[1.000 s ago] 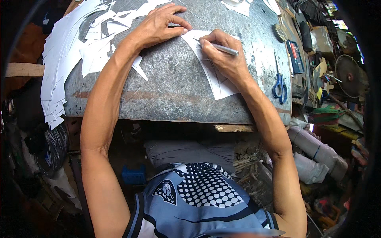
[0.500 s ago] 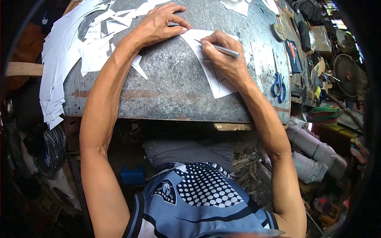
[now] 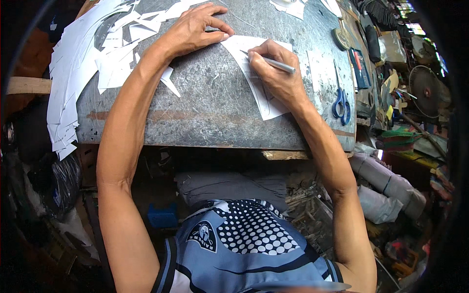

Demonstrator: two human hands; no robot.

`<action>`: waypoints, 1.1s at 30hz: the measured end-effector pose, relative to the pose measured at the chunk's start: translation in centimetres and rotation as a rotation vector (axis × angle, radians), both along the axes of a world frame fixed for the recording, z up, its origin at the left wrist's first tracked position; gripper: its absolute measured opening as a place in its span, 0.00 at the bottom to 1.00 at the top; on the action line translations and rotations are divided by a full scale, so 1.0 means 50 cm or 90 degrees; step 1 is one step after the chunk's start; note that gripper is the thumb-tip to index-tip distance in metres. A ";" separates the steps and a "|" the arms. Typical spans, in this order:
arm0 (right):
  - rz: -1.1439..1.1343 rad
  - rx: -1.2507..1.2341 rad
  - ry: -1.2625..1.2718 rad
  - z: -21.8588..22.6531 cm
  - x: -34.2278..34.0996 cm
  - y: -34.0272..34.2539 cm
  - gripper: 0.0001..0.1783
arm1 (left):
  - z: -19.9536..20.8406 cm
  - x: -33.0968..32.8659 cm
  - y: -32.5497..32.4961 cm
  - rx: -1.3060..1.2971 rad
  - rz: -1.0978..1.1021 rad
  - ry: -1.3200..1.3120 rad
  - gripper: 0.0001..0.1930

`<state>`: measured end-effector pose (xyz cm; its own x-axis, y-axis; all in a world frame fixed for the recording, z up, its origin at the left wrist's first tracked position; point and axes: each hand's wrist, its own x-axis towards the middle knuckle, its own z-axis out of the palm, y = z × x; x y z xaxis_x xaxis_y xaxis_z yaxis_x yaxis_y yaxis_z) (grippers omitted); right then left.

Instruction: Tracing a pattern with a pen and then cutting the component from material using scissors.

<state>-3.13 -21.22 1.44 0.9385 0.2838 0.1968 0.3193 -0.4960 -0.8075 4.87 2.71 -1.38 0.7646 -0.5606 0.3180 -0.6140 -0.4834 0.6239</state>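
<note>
A curved piece of white paper (image 3: 258, 92) with drawn lines lies on the scratched metal tabletop (image 3: 195, 105). My right hand (image 3: 277, 73) rests on it, fingers closed around a silver pen (image 3: 283, 65) whose tip points to the paper's upper left part. Part of the sheet is covered by that hand. My left hand (image 3: 196, 30) lies flat at the paper's upper left corner, fingers spread and the thumb tip touching or nearly touching its edge. Blue-handled scissors (image 3: 341, 105) lie to the right of my right forearm.
White paper offcuts (image 3: 115, 66) heap along the table's left side, some hanging over the edge. A round tin (image 3: 341, 39) and a dark flat box (image 3: 359, 68) sit at the right. A fan (image 3: 427, 92) and wrapped rolls (image 3: 388, 183) stand beyond the table.
Both hands keep nearly the same place, and the pen stays in my right hand. The whole view has shifted very slightly.
</note>
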 end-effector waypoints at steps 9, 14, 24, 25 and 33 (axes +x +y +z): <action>-0.012 -0.005 0.006 -0.002 -0.006 -0.004 0.11 | -0.006 0.006 0.002 -0.008 -0.006 -0.005 0.13; -0.025 -0.006 0.004 -0.008 -0.009 -0.010 0.12 | -0.009 0.008 0.001 -0.017 -0.012 -0.013 0.12; -0.014 -0.013 -0.011 -0.006 -0.021 -0.017 0.11 | 0.004 0.000 0.000 -0.029 -0.017 0.020 0.12; -0.015 -0.014 -0.011 -0.005 -0.022 -0.018 0.11 | 0.005 0.000 -0.001 -0.030 -0.018 0.020 0.12; -0.031 -0.025 -0.009 0.004 -0.033 -0.017 0.11 | 0.005 -0.003 0.003 0.005 0.004 0.005 0.13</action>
